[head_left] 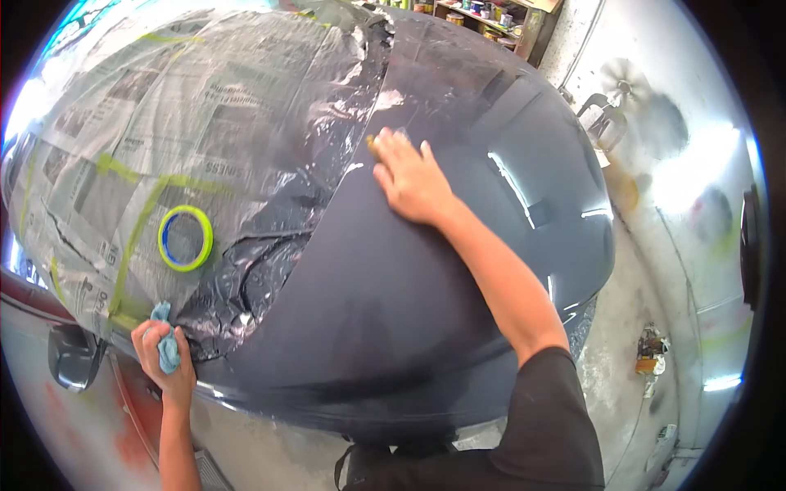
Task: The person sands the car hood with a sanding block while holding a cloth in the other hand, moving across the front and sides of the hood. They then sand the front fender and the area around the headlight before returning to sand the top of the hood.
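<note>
My right hand (pixel 412 180) lies on the dark grey car hood (pixel 393 270), fingers stretched forward over a small yellowish pad (pixel 372 144). Only the pad's edge shows beside the fingertips, so its exact kind is hidden. At the lower left, my left hand (pixel 168 360) is closed around a crumpled light-blue cloth (pixel 169 348), by the near edge of the car. A roll of yellow-green masking tape (pixel 208 239) rests on the newspaper covering (pixel 164 147). Shiny dark plastic film (pixel 246 270) borders the bare hood.
A side mirror (pixel 74 358) sticks out at the lower left. Shelves with cans (pixel 491 16) stand at the back. A fan (pixel 624 82) is by the pale wall on the right. Some clutter (pixel 651 360) lies on the floor (pixel 610 385) at right.
</note>
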`<act>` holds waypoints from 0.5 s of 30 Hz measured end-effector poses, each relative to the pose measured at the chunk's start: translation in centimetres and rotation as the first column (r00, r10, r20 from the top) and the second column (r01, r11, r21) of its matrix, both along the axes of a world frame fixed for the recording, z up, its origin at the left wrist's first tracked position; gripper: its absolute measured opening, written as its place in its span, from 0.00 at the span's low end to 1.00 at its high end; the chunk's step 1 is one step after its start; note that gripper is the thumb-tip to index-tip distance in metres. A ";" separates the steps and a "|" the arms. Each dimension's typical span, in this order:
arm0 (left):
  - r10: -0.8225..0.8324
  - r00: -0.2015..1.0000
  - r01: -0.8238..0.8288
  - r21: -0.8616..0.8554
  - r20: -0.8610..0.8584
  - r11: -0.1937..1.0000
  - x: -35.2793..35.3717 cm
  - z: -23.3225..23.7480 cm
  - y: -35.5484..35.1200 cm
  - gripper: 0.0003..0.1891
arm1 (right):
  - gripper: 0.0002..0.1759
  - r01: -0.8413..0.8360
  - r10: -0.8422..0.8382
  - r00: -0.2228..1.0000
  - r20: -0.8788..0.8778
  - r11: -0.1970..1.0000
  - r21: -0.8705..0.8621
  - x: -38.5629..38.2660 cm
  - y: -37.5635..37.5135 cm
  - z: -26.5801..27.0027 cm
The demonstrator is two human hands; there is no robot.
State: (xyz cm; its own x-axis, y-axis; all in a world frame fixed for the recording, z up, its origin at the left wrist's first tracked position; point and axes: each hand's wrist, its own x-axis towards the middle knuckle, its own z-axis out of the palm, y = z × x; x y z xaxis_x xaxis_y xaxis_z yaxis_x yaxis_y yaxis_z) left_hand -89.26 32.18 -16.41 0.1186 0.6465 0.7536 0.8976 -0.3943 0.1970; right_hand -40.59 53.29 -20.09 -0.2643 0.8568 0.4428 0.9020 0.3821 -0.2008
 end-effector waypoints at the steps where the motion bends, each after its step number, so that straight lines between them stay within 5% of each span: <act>1: -0.002 1.000 0.002 -0.002 0.002 1.000 -0.1 -0.1 0.0 0.15 | 0.34 -0.095 0.095 0.995 -0.005 0.995 -0.042 -1.9 -4.3 1.3; 4: -0.017 0.999 0.017 0.006 0.030 1.000 0.1 0.3 0.2 0.14 | 0.33 -0.501 0.499 0.865 -0.042 0.862 -0.074 -6.6 -16.4 2.9; 7: -0.025 0.999 0.025 0.003 0.026 1.000 0.0 0.2 0.1 0.15 | 0.27 -0.532 0.529 0.845 0.083 0.846 0.033 -5.7 -14.9 1.9; 11: -0.030 0.999 0.030 0.026 0.017 0.999 0.1 0.1 0.1 0.16 | 0.27 -0.027 0.032 0.996 -0.087 0.998 0.051 -1.4 -2.2 0.2; 15: -0.043 0.999 0.043 0.044 0.013 0.998 0.1 0.3 0.3 0.15 | 0.33 -0.255 0.254 0.967 -0.015 0.965 -0.070 -8.1 -13.6 2.5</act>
